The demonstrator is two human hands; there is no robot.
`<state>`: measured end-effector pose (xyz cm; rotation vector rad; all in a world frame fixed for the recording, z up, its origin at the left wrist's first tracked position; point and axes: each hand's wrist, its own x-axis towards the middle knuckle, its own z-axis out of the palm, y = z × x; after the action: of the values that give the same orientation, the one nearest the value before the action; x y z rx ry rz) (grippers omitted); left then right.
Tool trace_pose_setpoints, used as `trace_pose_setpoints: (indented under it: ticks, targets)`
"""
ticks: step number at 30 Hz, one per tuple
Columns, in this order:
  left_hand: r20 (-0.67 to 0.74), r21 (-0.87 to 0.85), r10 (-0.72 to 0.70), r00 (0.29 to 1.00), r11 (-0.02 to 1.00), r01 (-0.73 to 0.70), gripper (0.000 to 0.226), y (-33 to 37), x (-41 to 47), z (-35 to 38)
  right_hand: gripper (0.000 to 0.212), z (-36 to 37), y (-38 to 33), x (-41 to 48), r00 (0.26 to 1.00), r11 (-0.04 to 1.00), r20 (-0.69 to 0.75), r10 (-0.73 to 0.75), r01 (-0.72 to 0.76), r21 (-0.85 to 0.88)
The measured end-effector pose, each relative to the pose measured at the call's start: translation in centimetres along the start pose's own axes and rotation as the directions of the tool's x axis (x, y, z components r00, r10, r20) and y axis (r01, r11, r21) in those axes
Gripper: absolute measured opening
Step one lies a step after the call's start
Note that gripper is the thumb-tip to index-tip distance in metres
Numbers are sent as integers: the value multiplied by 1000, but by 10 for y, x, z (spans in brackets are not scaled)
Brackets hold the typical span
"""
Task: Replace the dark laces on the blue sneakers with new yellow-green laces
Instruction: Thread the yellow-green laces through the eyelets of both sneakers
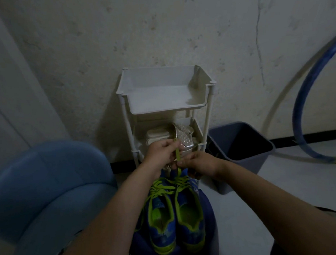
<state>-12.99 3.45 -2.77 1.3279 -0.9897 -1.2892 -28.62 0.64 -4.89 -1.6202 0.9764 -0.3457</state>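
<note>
Two blue sneakers with yellow-green lining stand side by side on a dark blue stool, heels toward me: the left sneaker [160,218] and the right sneaker [190,214]. Yellow-green laces [164,188] cross their fronts. My left hand [161,153] pinches a strand of yellow-green lace [177,155] and holds it up above the toes. My right hand [198,163] grips the same strand lower down, just over the right sneaker's toe. The toes are hidden behind my hands.
A white two-tier rack [161,107] stands against the wall right behind the shoes, with pale sandals [181,135] on its lower shelf. A grey bin [243,153] sits to the right, a blue hoop [303,116] beyond it, a blue chair [47,187] at left.
</note>
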Motion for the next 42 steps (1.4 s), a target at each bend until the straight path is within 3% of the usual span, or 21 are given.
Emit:
trace_pose_setpoints:
  ticks: [3,7,9,11,14,19,24,29,42]
  targets:
    - [-51,-103,13,999,995,-18,16,2,0,4,23,0,2,0,999,1000,-34,11,-12,-28]
    - [-80,177,52,995,983,-37,14,-10,4,5,15,-1,18,7,979,979,-179,103,-131,-154]
    - [-59,459,128,990,884,-87,17,-19,8,2,21,-2,29,8,956,928,-212,203,-257,-270]
    - [8,700,223,975,695,-164,20,-26,10,-3,31,1,35,4,927,872,-183,327,-371,-320]
    - [88,821,155,984,548,-159,19,-35,10,-5,36,7,38,-3,899,804,-126,419,-431,-409]
    - [133,865,11,991,488,-121,3,-51,8,-3,22,4,40,-4,897,825,-153,414,-441,-355]
    - [220,918,-30,975,345,-197,10,-64,0,4,20,0,47,-4,871,835,-158,466,-492,-246]
    - [248,914,6,969,330,-236,14,-74,-4,6,27,-3,51,-4,860,845,-139,491,-509,-167]
    - [265,920,11,964,298,-256,12,-82,-5,9,30,-3,51,-5,866,850,-139,480,-498,-170]
